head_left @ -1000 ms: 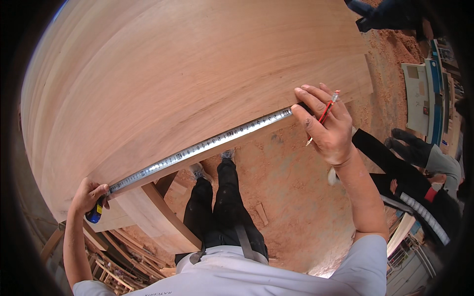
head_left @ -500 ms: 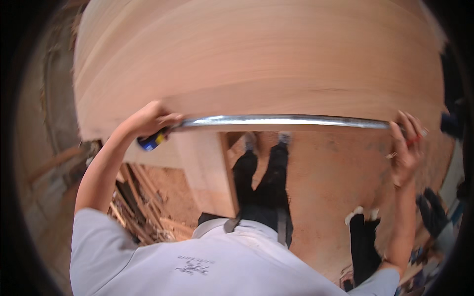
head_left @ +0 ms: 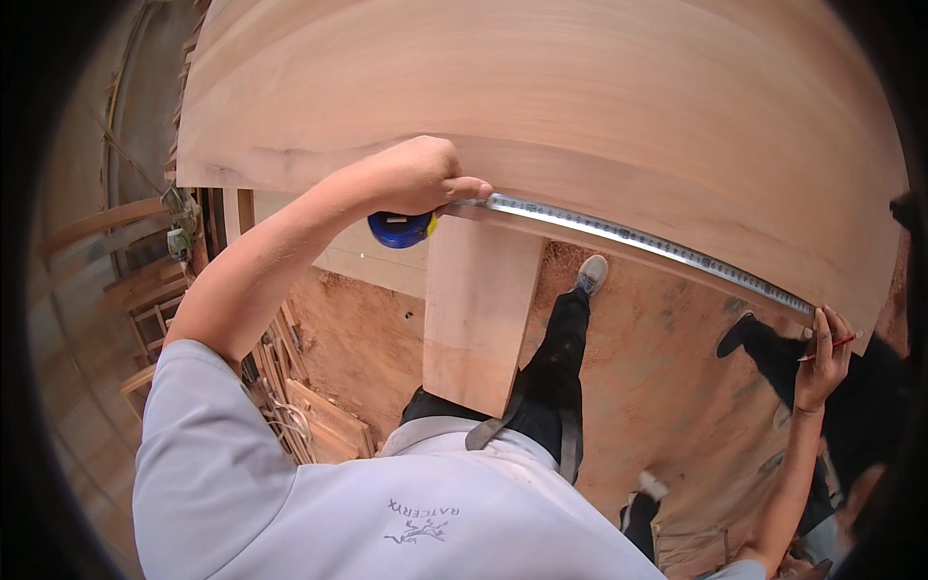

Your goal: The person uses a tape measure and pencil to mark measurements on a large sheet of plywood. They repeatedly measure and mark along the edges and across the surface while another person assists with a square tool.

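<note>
My left hand [head_left: 425, 179] is closed around a tape measure [head_left: 398, 230] with a blue and yellow case, thumb pressed toward the blade. From there the metal blade [head_left: 628, 235] runs taut along the near edge of a large pale wooden panel [head_left: 580, 97], slanting down to the right. My right hand [head_left: 824, 362] grips the far end of the blade close to the panel's right corner. A red pencil [head_left: 843, 344] is also held between its fingers. The blade's tip is hidden by those fingers.
A narrower wooden board [head_left: 480, 309] reaches from under the panel toward my waist. Wood offcuts [head_left: 329, 420] lie on the dusty floor at left. At right, a person in dark clothes [head_left: 802, 377] stands close to my right arm. Another shoe [head_left: 652, 485] shows lower down.
In the picture my left hand has shifted right and up, and my right hand has moved lower. The blade, level before, now slants. The view has turned, and my left elbow is higher.
</note>
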Demonstrator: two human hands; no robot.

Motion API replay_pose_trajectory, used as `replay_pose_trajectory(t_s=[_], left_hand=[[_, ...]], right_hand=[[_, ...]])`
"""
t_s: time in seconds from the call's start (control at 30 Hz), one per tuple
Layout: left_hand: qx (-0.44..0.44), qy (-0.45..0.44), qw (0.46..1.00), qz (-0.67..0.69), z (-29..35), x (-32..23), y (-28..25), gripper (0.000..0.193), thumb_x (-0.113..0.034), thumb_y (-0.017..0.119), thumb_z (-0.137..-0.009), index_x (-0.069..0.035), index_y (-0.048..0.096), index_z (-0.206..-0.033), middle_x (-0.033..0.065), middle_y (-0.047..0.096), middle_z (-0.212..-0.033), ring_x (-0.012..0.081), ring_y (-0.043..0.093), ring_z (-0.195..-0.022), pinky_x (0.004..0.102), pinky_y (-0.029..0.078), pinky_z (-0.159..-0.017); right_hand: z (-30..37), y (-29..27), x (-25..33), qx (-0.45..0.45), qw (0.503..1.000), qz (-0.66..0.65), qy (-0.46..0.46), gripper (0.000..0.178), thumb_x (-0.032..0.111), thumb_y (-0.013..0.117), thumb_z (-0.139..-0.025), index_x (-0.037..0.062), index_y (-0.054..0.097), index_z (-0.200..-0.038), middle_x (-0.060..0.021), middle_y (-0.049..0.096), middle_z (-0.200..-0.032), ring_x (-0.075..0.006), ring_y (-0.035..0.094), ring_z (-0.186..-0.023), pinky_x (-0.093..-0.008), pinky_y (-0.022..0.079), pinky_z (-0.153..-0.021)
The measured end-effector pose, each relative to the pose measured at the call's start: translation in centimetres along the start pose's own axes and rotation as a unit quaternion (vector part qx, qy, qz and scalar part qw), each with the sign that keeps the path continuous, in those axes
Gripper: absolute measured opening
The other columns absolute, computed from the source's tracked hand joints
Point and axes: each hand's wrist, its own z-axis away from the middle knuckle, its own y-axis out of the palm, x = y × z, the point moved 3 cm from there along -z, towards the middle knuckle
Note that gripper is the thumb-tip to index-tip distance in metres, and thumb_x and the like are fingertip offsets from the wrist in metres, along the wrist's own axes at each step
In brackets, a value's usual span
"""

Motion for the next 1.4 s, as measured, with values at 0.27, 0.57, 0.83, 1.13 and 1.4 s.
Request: replay_pose_trajectory(t_s=[0.27, 0.57, 0.83, 1.13, 1.4], left_hand=[[-0.026, 0.010, 0.999, -0.040, -0.7, 0.8, 0.7, 0.058, -0.048, 0.064, -0.098, 0.003, 0.075, -0.071, 0.0175, 0.063, -0.059, 0.0281, 0.063, -0.057, 0.0417, 0.053, -0.062], [0.006, 0.011, 1.000, 0.004, -0.3, 0.7, 0.2, 0.060, -0.049, 0.065, -0.098, 0.003, 0.073, -0.069, 0.0171, 0.065, -0.062, 0.0285, 0.065, -0.061, 0.0413, 0.055, -0.065], [0.002, -0.001, 0.999, -0.041, -0.7, 0.6, 0.4, 0.061, -0.050, 0.065, -0.097, 0.004, 0.074, -0.070, 0.0172, 0.066, -0.063, 0.0285, 0.066, -0.062, 0.0429, 0.055, -0.065], [-0.010, -0.007, 0.999, -0.035, -0.6, 0.6, 0.5, 0.058, -0.050, 0.067, -0.096, 0.003, 0.075, -0.072, 0.0174, 0.066, -0.065, 0.0291, 0.067, -0.064, 0.0424, 0.056, -0.066], [-0.023, -0.018, 0.999, -0.018, -0.5, 0.6, 0.9, 0.057, -0.050, 0.069, -0.095, 0.004, 0.073, -0.075, 0.0199, 0.068, -0.072, 0.0307, 0.069, -0.071, 0.0438, 0.055, -0.070]], right_hand=[[0.7, 0.4, -1.2, 0.001, 1.000, 0.004, -0.018, 0.033, -0.011, 0.065, -0.093, 0.0024, 0.072, -0.123, -0.0134, 0.067, -0.121, -0.0279, 0.065, -0.112, -0.0362, 0.053, -0.095], [2.4, 1.6, -3.6, 0.014, 0.993, -0.115, 0.024, 0.028, -0.004, 0.056, -0.102, -0.0021, 0.068, -0.128, -0.0102, 0.058, -0.133, -0.0214, 0.058, -0.121, -0.0321, 0.053, -0.104], [2.7, 1.9, -4.6, 0.018, 0.982, -0.178, 0.068, 0.026, -0.002, 0.055, -0.104, -0.0040, 0.068, -0.127, -0.0098, 0.057, -0.133, -0.0196, 0.057, -0.123, -0.0307, 0.051, -0.104], [3.5, 2.6, -6.1, -0.016, 0.888, -0.413, 0.199, 0.028, 0.008, 0.051, -0.108, -0.0040, 0.065, -0.129, -0.0095, 0.058, -0.133, -0.0172, 0.058, -0.121, -0.0315, 0.047, -0.108], [1.4, 1.3, -2.0, 0.033, 0.997, -0.072, 0.020, 0.030, -0.007, 0.060, -0.099, -0.0002, 0.068, -0.126, -0.0095, 0.059, -0.129, -0.0164, 0.058, -0.117, -0.0287, 0.051, -0.098]])
